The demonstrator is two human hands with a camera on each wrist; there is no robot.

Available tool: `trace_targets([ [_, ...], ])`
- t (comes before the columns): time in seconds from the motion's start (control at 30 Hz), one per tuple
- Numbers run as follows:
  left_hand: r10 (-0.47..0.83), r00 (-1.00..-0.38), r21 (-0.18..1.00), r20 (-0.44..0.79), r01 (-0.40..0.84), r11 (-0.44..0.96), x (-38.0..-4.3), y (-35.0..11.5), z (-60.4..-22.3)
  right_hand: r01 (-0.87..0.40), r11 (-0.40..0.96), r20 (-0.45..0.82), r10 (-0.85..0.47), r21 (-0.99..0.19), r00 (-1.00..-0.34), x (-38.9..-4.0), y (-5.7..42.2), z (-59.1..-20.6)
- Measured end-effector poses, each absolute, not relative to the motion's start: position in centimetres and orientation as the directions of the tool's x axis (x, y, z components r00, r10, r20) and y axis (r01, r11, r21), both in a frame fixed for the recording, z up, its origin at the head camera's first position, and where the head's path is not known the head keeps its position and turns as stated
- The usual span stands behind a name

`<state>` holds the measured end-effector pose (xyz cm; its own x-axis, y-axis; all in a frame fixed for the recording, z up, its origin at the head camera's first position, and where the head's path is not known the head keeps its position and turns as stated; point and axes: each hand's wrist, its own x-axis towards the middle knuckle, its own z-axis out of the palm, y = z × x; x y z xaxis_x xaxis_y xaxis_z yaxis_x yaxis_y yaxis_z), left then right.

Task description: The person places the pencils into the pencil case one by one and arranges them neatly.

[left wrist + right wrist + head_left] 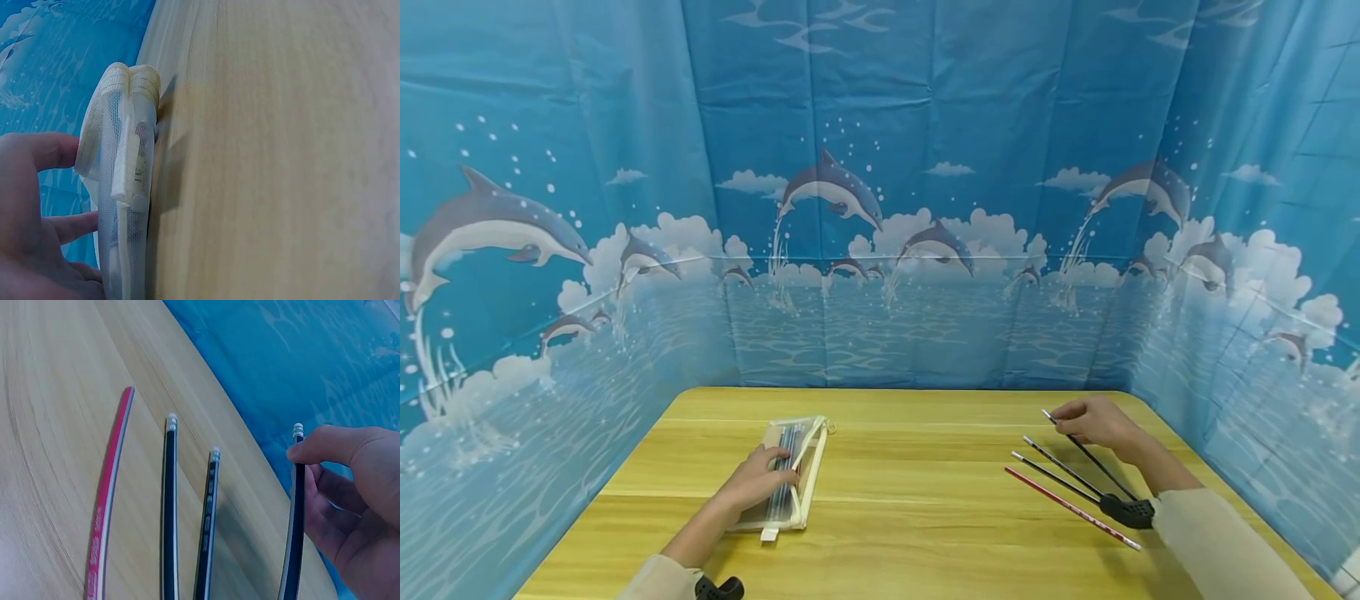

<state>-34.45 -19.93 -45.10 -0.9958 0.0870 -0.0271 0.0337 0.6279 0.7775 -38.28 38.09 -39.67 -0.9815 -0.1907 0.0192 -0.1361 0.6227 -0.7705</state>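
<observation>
A clear mesh pencil case with cream zip edging lies at the left of the table, several dark pencils showing inside. My left hand rests on top of it, fingers spread, thumb at the cream edge; in the left wrist view its fingertips touch the case's upper side. At the right, my right hand pinches a black pencil near its white eraser end, between thumb and fingers. Left of that pencil lie a black patterned pencil, a plain black pencil and a red pencil.
The wooden table stretches between the case and the loose pencils. Blue curtains with dolphins hang along its back and sides. A white tab sticks out from the case's near end.
</observation>
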Motion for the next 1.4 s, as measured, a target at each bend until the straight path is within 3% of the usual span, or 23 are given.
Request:
trace_targets([
  [1.4, 0.087, -0.996, 0.784, -0.019, 0.040, 0.620, -34.4, -19.8, -45.2, -0.062, 0.383, -0.003, -0.166, -0.922, -0.986, -39.6, 29.4, -40.8],
])
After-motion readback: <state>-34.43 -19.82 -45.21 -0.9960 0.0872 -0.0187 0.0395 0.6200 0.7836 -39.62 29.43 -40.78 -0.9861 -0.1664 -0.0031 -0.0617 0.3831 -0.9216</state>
